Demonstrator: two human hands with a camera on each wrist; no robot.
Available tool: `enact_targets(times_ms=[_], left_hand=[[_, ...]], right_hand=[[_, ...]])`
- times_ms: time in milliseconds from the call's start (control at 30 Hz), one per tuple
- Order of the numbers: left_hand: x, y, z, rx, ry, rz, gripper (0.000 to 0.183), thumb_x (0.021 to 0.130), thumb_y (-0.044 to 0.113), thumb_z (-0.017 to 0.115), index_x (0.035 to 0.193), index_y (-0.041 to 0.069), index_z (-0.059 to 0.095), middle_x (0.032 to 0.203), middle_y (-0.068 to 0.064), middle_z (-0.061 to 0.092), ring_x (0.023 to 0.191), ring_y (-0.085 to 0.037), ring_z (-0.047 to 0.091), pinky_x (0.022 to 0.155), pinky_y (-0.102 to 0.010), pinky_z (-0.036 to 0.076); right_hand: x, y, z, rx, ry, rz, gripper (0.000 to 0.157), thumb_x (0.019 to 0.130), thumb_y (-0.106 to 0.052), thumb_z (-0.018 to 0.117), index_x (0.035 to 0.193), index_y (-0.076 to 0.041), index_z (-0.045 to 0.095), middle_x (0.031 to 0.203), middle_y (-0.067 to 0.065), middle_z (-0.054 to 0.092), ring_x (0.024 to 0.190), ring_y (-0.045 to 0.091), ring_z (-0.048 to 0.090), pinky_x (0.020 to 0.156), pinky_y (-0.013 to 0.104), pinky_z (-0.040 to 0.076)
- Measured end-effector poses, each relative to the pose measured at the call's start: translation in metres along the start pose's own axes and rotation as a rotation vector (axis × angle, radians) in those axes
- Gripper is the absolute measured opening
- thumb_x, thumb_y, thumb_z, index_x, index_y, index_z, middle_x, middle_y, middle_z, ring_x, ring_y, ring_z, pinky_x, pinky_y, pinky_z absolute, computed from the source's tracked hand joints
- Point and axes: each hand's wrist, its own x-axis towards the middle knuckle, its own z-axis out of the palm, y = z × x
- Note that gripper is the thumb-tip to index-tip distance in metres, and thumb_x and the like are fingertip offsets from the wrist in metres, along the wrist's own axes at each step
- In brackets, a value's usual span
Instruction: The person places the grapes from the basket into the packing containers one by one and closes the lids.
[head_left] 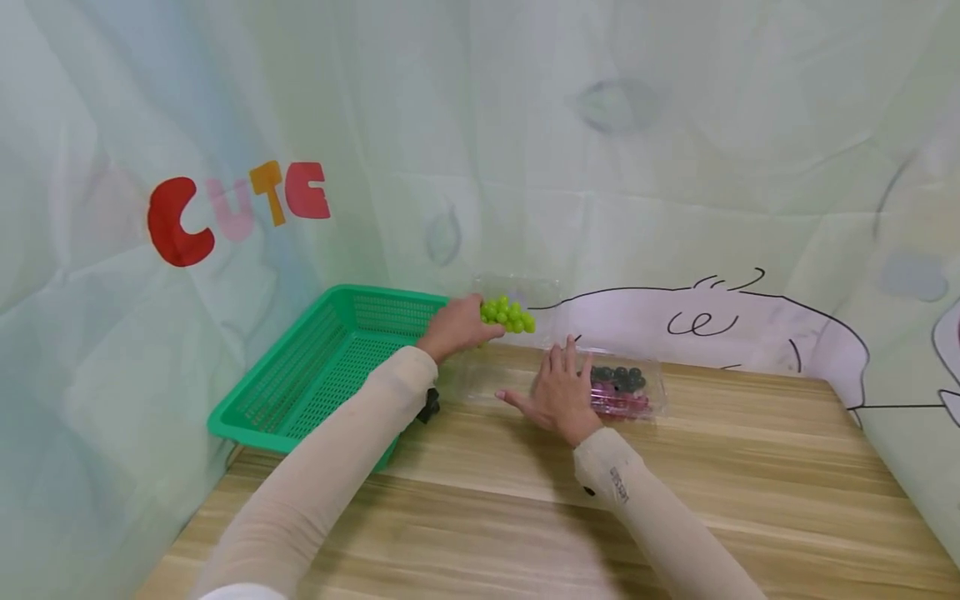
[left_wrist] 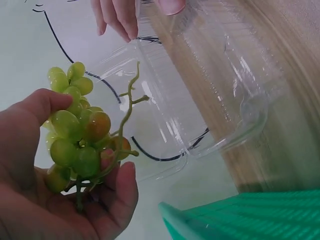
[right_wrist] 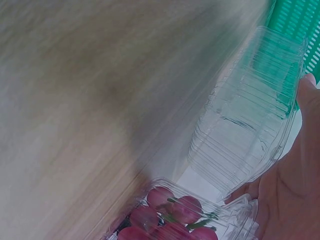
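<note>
My left hand (head_left: 457,327) grips a bunch of green grapes (head_left: 507,315) with a bare curling stem, held up beside an open clear plastic clamshell box (left_wrist: 240,100). The thumb (left_wrist: 50,101) presses on the grapes from one side, with fingers curled under them. The clamshell's lid stands raised at the back, and no fruit shows inside. My right hand (head_left: 561,387) is spread with straight fingers at the clamshell's right end, touching its edge. Just right of that hand lies a second clear box (right_wrist: 170,220) holding red grapes (head_left: 618,402) and dark grapes (head_left: 618,377).
A green plastic basket (head_left: 397,312) with slotted walls stands on the left of the wooden table (head_left: 480,500), close to my left forearm. Printed cloth (head_left: 480,150) hangs behind and at both sides, right up to the table's edges.
</note>
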Motion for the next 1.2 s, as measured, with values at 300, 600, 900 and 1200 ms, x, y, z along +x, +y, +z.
enact_targets(times_ms=[300, 600, 900, 1200], left_hand=[[0.0, 0.001, 0.014, 0.0, 0.017, -0.028, 0.07, 0.089, 0.045, 0.07, 0.14, 0.001, 0.052, 0.134, -0.016, 0.063, 0.102, -0.028, 0.064, 0.087, -0.044, 0.056], [-0.002, 0.0, 0.026, 0.012, 0.033, -0.026, 0.052, 0.088, 0.042, 0.074, 0.12, 0.003, 0.06, 0.105, -0.01, 0.066, 0.082, -0.025, 0.06, 0.068, -0.037, 0.052], [0.0, -0.001, 0.034, 0.039, 0.026, -0.001, 0.043, 0.088, 0.041, 0.074, 0.11, 0.007, 0.061, 0.09, -0.006, 0.063, 0.075, -0.021, 0.056, 0.061, -0.032, 0.046], [-0.001, 0.002, 0.038, 0.069, 0.016, -0.012, 0.041, 0.088, 0.04, 0.074, 0.106, 0.006, 0.059, 0.08, -0.004, 0.055, 0.068, -0.02, 0.051, 0.055, -0.03, 0.04]], right_hand=[[-0.002, 0.0, 0.001, -0.004, -0.002, -0.001, 0.125, 0.081, -0.095, 0.026, 0.152, 0.008, 0.036, 0.16, 0.026, 0.031, 0.154, 0.045, 0.01, 0.119, 0.069, 0.013], [-0.003, 0.0, 0.002, -0.005, -0.004, -0.008, 0.125, 0.081, -0.095, 0.027, 0.151, 0.008, 0.038, 0.16, 0.027, 0.031, 0.154, 0.046, 0.01, 0.118, 0.07, 0.013], [-0.002, 0.001, 0.002, -0.032, 0.009, -0.007, 0.126, 0.081, -0.095, 0.026, 0.151, 0.008, 0.038, 0.159, 0.026, 0.033, 0.153, 0.046, 0.012, 0.118, 0.07, 0.015], [0.0, 0.002, 0.0, -0.03, 0.008, -0.004, 0.126, 0.08, -0.095, 0.025, 0.152, 0.007, 0.037, 0.16, 0.026, 0.032, 0.154, 0.045, 0.011, 0.119, 0.069, 0.014]])
